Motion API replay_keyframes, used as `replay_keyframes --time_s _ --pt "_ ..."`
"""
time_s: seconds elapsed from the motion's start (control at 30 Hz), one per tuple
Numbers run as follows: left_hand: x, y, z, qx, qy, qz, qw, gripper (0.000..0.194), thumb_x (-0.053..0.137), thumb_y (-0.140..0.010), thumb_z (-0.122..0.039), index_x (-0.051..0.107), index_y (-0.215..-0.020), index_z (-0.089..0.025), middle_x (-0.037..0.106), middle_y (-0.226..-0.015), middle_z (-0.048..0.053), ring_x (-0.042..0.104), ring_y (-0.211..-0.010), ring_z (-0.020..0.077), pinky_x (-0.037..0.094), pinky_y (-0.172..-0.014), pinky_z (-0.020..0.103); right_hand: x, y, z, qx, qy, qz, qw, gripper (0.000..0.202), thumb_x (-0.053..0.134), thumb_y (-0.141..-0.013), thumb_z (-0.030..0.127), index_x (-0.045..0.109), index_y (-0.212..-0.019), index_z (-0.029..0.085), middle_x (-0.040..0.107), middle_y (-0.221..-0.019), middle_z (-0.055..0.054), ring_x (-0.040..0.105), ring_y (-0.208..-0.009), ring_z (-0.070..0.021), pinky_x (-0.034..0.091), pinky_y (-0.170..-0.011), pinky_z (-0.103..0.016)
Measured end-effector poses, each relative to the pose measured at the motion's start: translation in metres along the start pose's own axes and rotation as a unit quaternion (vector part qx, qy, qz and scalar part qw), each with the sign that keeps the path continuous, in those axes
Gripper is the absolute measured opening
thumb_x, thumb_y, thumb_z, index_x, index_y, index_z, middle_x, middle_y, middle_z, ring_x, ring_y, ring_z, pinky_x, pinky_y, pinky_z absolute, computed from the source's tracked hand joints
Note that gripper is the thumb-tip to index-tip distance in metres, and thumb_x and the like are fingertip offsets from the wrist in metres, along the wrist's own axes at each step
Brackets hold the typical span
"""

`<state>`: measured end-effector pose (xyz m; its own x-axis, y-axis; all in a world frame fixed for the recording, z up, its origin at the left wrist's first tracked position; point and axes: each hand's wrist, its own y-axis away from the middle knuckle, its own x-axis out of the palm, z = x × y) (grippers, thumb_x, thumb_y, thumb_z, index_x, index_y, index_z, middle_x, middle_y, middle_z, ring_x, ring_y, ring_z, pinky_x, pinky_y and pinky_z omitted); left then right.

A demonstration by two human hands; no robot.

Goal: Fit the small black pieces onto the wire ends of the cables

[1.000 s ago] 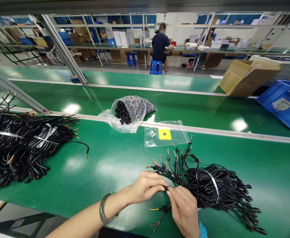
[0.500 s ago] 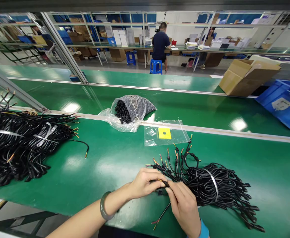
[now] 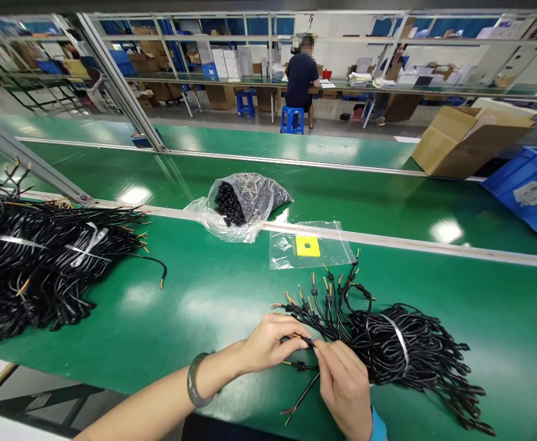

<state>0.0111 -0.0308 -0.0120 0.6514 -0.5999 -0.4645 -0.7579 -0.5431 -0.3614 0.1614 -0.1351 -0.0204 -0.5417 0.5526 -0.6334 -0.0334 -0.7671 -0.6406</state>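
Observation:
My left hand [image 3: 270,343], with a bracelet at the wrist, pinches the end of a black cable [image 3: 305,340] with orange wire showing. Close beside it, my right hand [image 3: 345,380] grips the same cable between thumb and fingers. Just right of my hands lies a bundle of black cables [image 3: 387,346] tied with a white band, its orange and red wire ends fanning to the upper left. Several of these ends carry small black fittings. One loose cable end [image 3: 296,405] points down below my hands.
A clear bag of small black parts [image 3: 272,195] and a zip bag with a yellow piece [image 3: 307,246] lie ahead. A large cable pile [image 3: 43,263] covers the left. A carton [image 3: 461,144] and blue bin [image 3: 532,193] stand right; a person [image 3: 299,79] sits far behind.
The view has shifted slightly. My right hand has moved a little away from my left along the cable, and another cable end with a black fitting now shows below my hands.

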Motion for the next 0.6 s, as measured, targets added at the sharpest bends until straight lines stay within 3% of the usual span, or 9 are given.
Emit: replay_keyframes --time_s 0.27,0.4,0.5,0.6 --pt "0.0035 -0.0003 0.0011 0.009 0.016 0.005 1.0 0.016 0.057 -0.088 -0.023 0.068 -0.09 -0.012 0.071 -0.076 0.008 0.065 -0.067 0.0139 0.049 -0.063 0.021 0.0025 0.0023 -0.0021 -0.005 -0.003 0.014 1.0 0.016 0.049 -0.089 0.006 0.06 -0.096 0.013 0.057 -0.064 -0.002 0.05 -0.059 -0.0133 0.043 -0.055 -0.027" --pt "0.0012 -0.0018 0.0011 -0.025 0.041 0.009 0.999 0.014 0.06 -0.086 -0.022 0.068 -0.093 -0.012 0.071 -0.078 0.007 0.066 -0.069 0.0137 0.051 -0.066 0.021 0.0024 0.0018 -0.0021 0.002 -0.006 0.018 1.0 0.016 0.049 -0.089 0.006 0.06 -0.097 0.013 0.058 -0.067 -0.004 0.053 -0.061 -0.0137 0.044 -0.058 -0.028" --pt "-0.0025 -0.0028 0.0024 -0.072 0.119 -0.005 0.99 0.038 0.07 -0.077 -0.023 0.06 -0.112 -0.013 0.07 -0.092 0.009 0.066 -0.08 0.0155 0.054 -0.075 0.026 0.0015 0.0008 -0.0006 0.02 -0.015 0.017 1.0 0.016 0.048 -0.09 0.008 0.06 -0.098 0.014 0.061 -0.071 -0.005 0.057 -0.065 -0.0143 0.047 -0.061 -0.028" --pt "-0.0058 -0.0025 0.0051 -0.076 0.178 -0.026 0.981 0.066 0.081 -0.065 -0.024 0.051 -0.123 -0.013 0.065 -0.102 0.012 0.064 -0.088 0.0176 0.055 -0.08 0.03 0.0005 -0.0001 0.0009 0.034 -0.018 0.012 0.999 0.017 0.048 -0.091 0.01 0.061 -0.098 0.015 0.063 -0.073 -0.006 0.059 -0.067 -0.0149 0.048 -0.063 -0.028"
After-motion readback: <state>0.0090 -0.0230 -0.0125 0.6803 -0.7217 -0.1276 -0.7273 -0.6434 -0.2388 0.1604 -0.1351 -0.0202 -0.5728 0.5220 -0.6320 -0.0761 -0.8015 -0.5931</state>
